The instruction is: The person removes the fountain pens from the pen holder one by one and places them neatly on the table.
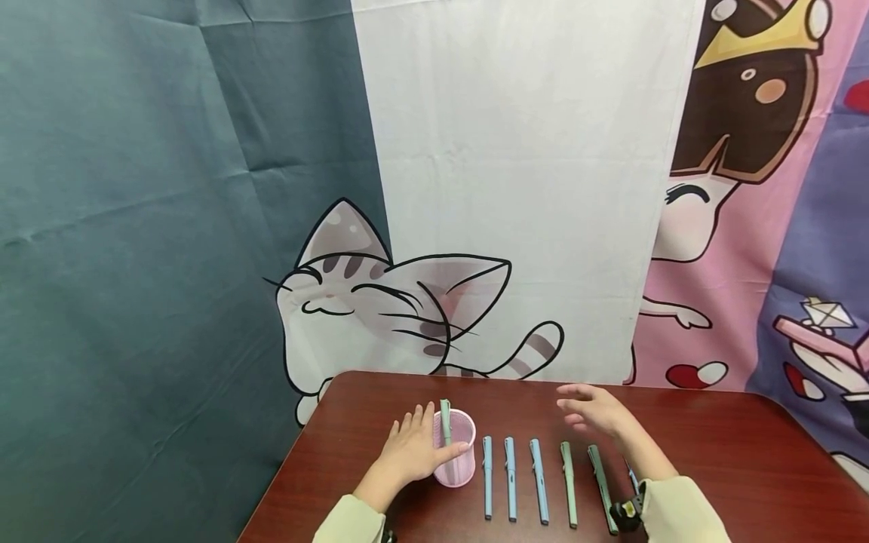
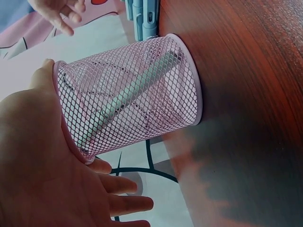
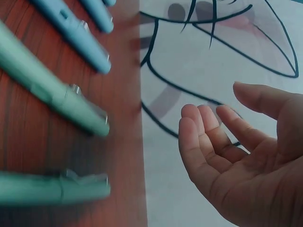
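Note:
A pink mesh pen holder [image 1: 455, 471] stands upright on the table, with one light green pen [image 2: 128, 94] leaning inside it. My left hand [image 1: 410, 446] lies against the holder at its rim, fingers straight and thumb stretched across the near side. To the right of the holder lies a row of pens: three blue ones, including a blue pen [image 1: 511, 479], then a light green pen [image 1: 569, 484] and a darker green pen [image 1: 602, 489]. Above the far ends of the green pens hovers my right hand [image 1: 594, 409], its fingers loosely bent and nothing in them.
Partly covered by my right wrist, another slim blue item [image 1: 633, 477] lies at the row's right end. The dark red wooden table [image 1: 733, 452] ends at a back edge, close to a cloth [image 1: 529, 188] printed with a cartoon cat.

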`<state>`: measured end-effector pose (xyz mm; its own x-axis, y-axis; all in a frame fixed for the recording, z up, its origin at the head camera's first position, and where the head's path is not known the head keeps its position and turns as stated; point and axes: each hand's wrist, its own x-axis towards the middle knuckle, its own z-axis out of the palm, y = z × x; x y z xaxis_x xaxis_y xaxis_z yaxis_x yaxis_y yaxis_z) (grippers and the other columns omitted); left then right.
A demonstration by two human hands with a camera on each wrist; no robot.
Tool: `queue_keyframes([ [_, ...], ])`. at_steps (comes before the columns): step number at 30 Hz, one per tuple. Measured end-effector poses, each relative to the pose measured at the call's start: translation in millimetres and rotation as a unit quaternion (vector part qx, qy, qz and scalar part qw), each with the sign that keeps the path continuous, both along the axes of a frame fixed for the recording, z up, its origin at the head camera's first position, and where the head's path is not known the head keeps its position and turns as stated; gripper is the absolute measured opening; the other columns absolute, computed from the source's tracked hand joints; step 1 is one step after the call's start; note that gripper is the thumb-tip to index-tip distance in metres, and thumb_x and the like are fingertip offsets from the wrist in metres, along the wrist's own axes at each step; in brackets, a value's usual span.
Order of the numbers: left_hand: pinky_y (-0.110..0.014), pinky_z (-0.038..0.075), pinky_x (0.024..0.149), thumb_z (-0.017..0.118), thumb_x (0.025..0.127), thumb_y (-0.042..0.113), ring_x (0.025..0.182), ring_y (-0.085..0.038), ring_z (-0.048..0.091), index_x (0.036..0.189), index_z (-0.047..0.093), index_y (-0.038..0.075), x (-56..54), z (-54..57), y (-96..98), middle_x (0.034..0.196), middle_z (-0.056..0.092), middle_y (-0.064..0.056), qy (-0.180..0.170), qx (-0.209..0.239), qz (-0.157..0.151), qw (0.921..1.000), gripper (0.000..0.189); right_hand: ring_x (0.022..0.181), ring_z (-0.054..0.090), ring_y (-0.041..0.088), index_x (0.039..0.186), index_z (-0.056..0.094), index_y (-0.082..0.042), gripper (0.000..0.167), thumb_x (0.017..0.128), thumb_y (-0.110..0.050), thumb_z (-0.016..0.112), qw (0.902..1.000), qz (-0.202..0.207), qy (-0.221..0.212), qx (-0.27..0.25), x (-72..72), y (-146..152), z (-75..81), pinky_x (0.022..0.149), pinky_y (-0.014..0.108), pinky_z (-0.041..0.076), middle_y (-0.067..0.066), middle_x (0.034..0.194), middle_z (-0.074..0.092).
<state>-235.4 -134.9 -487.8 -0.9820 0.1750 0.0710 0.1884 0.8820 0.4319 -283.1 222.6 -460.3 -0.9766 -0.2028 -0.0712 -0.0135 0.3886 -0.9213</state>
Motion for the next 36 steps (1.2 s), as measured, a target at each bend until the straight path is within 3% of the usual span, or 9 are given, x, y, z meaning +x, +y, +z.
queue_keyframes([
  [10, -0.066, 0.024, 0.116, 0.058, 0.083, 0.079, 0.142, -0.051, 0.036, 0.155, 0.034, -0.001, -0.9, -2.4, -0.7, 0.155, 0.038, -0.030, 0.010, -0.006, 0.000, 0.9999, 0.110, 0.100, 0.071, 0.032, 0.138, 0.055, 0.006, 0.050, 0.098, -0.021, 0.068, 0.9991, 0.031, -0.005, -0.027, -4.6, -32, 3.1, 0.085, 0.046, 0.059, 0.028, 0.127, 0.063],
  [28, -0.066, 0.022, 0.116, 0.059, 0.084, 0.077, 0.143, -0.052, 0.035, 0.155, 0.033, -0.001, -1.7, -1.4, 0.2, 0.156, 0.037, -0.031, 0.001, -0.001, 0.001, 1.0000, 0.109, 0.101, 0.071, 0.029, 0.133, 0.062, -0.001, 0.044, 0.095, -0.022, 0.071, 0.9978, 0.041, -0.017, -0.050, -10.7, -87, 5.0, 0.086, 0.044, 0.059, 0.017, 0.122, 0.068],
  [36, -0.067, 0.024, 0.115, 0.055, 0.083, 0.082, 0.142, -0.051, 0.036, 0.155, 0.034, -0.001, -2.3, -3.1, 0.2, 0.155, 0.038, -0.030, 0.002, -0.010, 0.003, 0.9999, 0.112, 0.103, 0.071, 0.034, 0.131, 0.064, -0.003, 0.043, 0.093, -0.023, 0.074, 0.9964, 0.051, -0.020, -0.065, -9.9, -113, 0.7, 0.087, 0.046, 0.059, 0.014, 0.119, 0.069],
])
